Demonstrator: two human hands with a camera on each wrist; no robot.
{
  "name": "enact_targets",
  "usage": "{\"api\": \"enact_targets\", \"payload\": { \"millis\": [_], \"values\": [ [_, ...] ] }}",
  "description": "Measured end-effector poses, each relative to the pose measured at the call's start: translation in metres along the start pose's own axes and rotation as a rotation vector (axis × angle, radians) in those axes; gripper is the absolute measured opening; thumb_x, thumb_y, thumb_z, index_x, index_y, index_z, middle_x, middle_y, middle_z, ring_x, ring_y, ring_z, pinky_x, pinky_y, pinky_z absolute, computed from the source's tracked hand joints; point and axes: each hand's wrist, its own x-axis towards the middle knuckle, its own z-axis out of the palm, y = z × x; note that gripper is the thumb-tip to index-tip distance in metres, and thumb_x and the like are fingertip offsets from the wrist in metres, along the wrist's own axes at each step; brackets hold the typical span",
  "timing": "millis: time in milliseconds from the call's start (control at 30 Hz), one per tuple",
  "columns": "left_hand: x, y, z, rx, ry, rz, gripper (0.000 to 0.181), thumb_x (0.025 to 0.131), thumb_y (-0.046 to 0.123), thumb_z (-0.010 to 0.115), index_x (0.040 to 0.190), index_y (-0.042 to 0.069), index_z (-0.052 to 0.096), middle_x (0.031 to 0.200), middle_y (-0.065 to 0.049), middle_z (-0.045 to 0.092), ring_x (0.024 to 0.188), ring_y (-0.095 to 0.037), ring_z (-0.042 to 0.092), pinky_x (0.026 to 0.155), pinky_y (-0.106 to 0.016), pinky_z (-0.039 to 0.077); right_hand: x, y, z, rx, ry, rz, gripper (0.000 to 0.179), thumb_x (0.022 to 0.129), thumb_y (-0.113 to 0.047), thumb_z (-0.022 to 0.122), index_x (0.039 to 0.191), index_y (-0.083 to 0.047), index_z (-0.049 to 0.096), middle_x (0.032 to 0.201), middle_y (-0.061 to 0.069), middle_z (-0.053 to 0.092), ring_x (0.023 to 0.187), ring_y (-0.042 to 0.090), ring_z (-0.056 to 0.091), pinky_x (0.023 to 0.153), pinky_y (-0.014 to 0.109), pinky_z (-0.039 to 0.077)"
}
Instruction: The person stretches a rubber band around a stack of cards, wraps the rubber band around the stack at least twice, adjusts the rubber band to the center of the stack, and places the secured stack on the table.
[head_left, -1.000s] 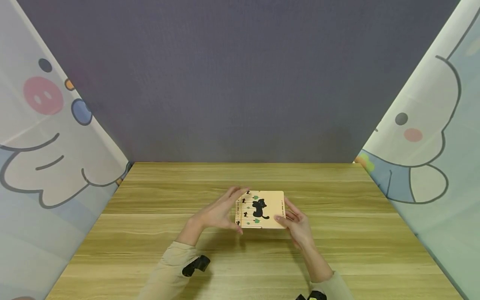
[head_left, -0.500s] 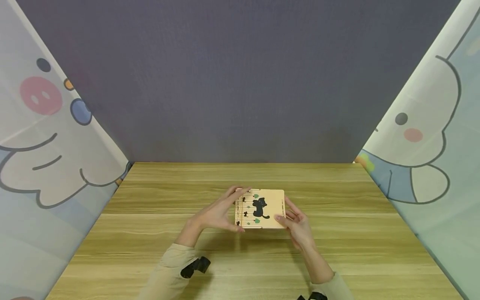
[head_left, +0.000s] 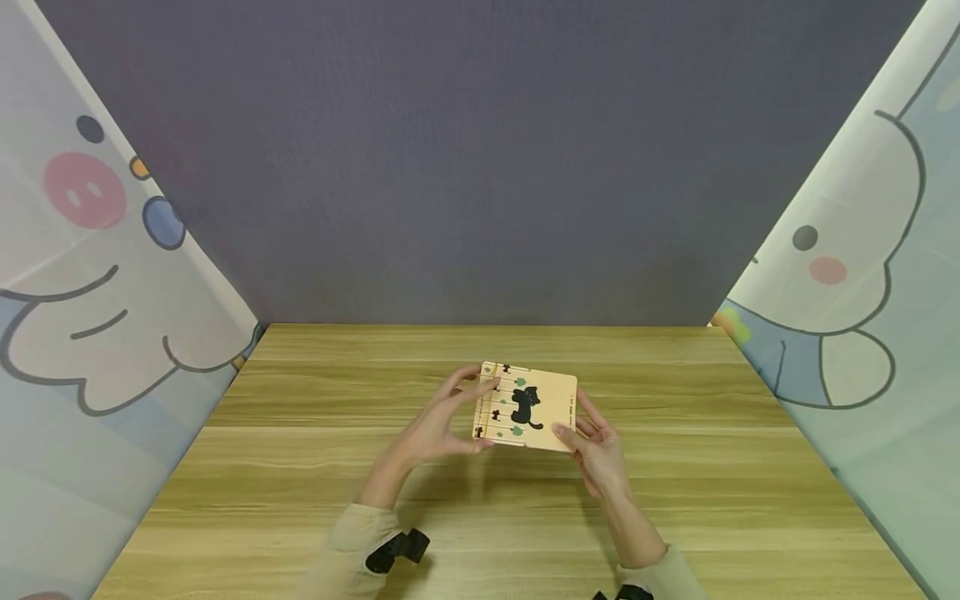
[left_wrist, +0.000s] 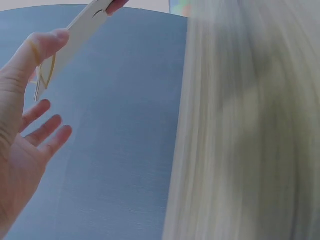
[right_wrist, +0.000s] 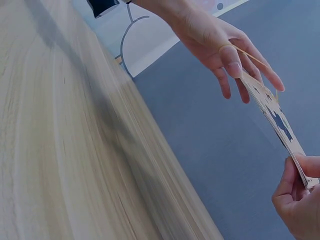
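Observation:
A cream notebook (head_left: 555, 404) with a black cat on its cover is held above the table, tilted in the head view. My right hand (head_left: 602, 460) pinches its right end, thumb on the cover and fingers underneath. At the left end my left hand (head_left: 435, 429) spreads its thumb and index finger across the notebook, index over the cover and thumb at the near edge. A thin yellow elastic band (right_wrist: 255, 58) stretches between that thumb and index finger and runs around the notebook's end. The other left fingers extend free in the left wrist view.
The wood-grain table (head_left: 300, 375) lies beneath both hands. A dark grey panel (head_left: 480, 167) stands behind it, with cartoon-printed curtains (head_left: 75, 317) on both sides. Each wrist wears a black camera (head_left: 397, 550).
The notebook has gone from level to tilted, its left end moving farther from me. My left hand has shifted with it, the index finger now over the cover. The right hand keeps its grip.

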Motion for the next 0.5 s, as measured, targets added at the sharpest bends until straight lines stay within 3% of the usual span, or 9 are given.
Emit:
{"api": "enact_targets", "payload": {
  "millis": [100, 300, 433, 500],
  "values": [
    [-0.002, -0.003, 0.005, -0.033, 0.058, 0.04, 0.073, 0.068, 0.039, 0.074, 0.131, 0.019, 0.045, 0.137, -0.006, 0.029, 0.12, -0.022, 0.033, 0.093, -0.037, 0.037, 0.0, 0.0, 0.0, 0.001, 0.013, 0.003, 0.07, 0.079, 0.015, 0.054, 0.139, -0.009, 0.027, 0.087, -0.001, 0.066, 0.068, 0.011, 0.063, 0.04, 0.011, 0.038],
    [-0.008, -0.006, 0.013, -0.069, 0.181, 0.063, 0.061, 0.062, 0.019, 0.08, 0.118, 0.008, 0.057, 0.127, -0.009, 0.041, 0.113, -0.026, 0.041, 0.089, -0.036, 0.041, -0.001, 0.0, 0.003, 0.027, 0.032, -0.004, 0.07, 0.078, 0.016, 0.054, 0.138, -0.009, 0.028, 0.086, 0.001, 0.066, 0.066, 0.01, 0.063, 0.041, 0.01, 0.039],
    [-0.011, 0.003, 0.016, -0.096, 0.331, 0.101, 0.052, 0.058, 0.006, 0.081, 0.106, -0.002, 0.062, 0.115, -0.016, 0.05, 0.103, -0.032, 0.048, 0.083, -0.036, 0.045, -0.002, -0.003, 0.007, 0.021, 0.062, 0.006, 0.069, 0.078, 0.015, 0.056, 0.137, -0.011, 0.032, 0.085, 0.001, 0.065, 0.063, 0.009, 0.062, 0.041, 0.011, 0.037],
    [-0.01, 0.011, 0.017, -0.103, 0.42, 0.144, 0.047, 0.056, -0.002, 0.08, 0.099, -0.007, 0.062, 0.107, -0.021, 0.054, 0.095, -0.035, 0.052, 0.081, -0.036, 0.046, -0.001, -0.004, 0.008, 0.032, 0.071, 0.0, 0.069, 0.078, 0.015, 0.056, 0.137, -0.01, 0.032, 0.087, 0.001, 0.065, 0.067, 0.011, 0.062, 0.047, 0.011, 0.043]
  ]
}}
